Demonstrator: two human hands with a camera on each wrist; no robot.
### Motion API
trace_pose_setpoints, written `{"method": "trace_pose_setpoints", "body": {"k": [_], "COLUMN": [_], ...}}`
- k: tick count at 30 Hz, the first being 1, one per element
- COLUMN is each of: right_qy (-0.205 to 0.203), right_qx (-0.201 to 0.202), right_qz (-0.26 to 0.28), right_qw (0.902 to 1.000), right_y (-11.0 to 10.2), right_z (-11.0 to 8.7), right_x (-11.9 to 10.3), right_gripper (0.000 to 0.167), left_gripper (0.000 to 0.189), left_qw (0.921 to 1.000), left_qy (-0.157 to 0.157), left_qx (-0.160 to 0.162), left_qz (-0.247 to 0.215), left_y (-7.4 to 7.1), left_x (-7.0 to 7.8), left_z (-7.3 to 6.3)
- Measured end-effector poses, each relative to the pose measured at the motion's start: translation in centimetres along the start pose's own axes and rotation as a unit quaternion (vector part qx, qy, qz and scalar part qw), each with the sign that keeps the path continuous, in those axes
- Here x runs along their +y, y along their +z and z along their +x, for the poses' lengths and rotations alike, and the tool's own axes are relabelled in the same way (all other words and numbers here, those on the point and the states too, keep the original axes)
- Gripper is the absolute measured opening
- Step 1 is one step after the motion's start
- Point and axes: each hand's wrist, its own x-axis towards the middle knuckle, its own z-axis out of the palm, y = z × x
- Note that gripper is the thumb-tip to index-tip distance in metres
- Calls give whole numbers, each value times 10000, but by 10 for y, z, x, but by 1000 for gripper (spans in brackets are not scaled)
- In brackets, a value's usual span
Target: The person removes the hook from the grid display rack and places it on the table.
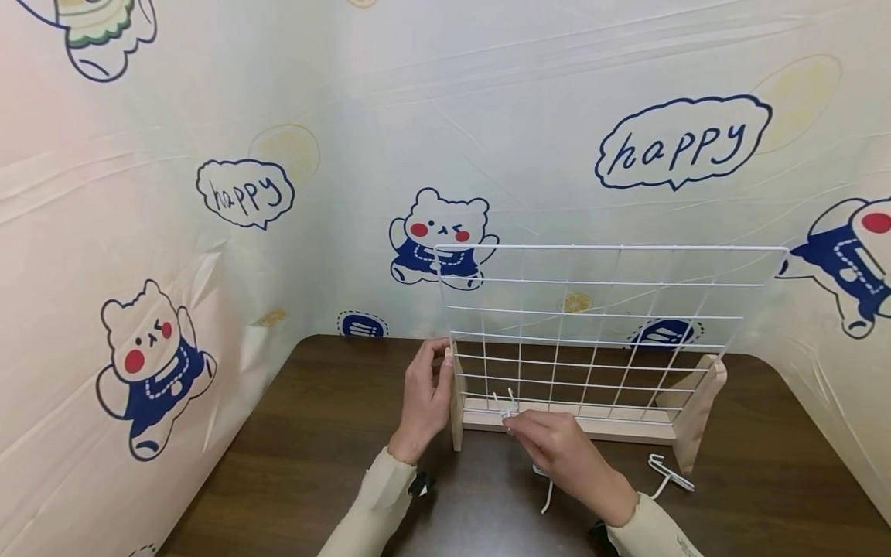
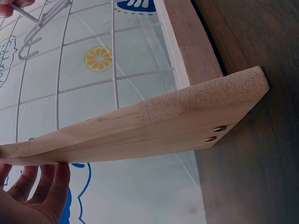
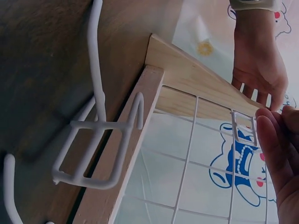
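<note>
A white wire grid (image 1: 612, 247) stands in a wooden frame with side panels and a bottom bar (image 1: 612, 430). My left hand (image 1: 425, 394) holds the upper part of the left side panel (image 1: 456, 414), its fingers against the outer face in the left wrist view. Just in front of the grid's lower left, my right hand (image 1: 557, 449) pinches a small white wire hook (image 1: 510, 411) between thumb and fingers. Its prongs point up and overlap the grid wires in the head view. Part of that hook is hidden by the fingertips.
Another white wire hook (image 1: 547, 497) lies on the brown table (image 1: 278, 480), partly behind my right hand. Near the right side panel (image 1: 698, 418) lies one more hook (image 1: 672, 473). A printed cloth (image 1: 334, 193) with cartoon bears hangs behind and to the left.
</note>
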Motion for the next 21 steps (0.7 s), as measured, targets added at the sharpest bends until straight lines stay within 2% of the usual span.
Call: {"method": "trace_pose_setpoints", "body": {"k": [4, 9, 15, 21], "right_qy": [59, 65, 13, 91], "right_qx": [-158, -365, -600, -823], "right_qz": [14, -61, -26, 5], "right_qw": [9999, 9993, 9982, 9966], "right_y": [3, 7, 12, 15], "right_z": [-2, -5, -8, -10], "right_x": [0, -3, -5, -6], "right_gripper": [16, 18, 6, 20], "left_gripper": [24, 24, 23, 23], "left_qw": [10000, 10000, 10000, 10000], "left_qy": [-47, -92, -56, -42], "left_qx": [-17, -18, -12, -11], "left_qz": [-19, 18, -16, -12], "left_y": [0, -1, -1, 0], "left_x": [1, 2, 1, 0], "left_z": [0, -1, -1, -1]}}
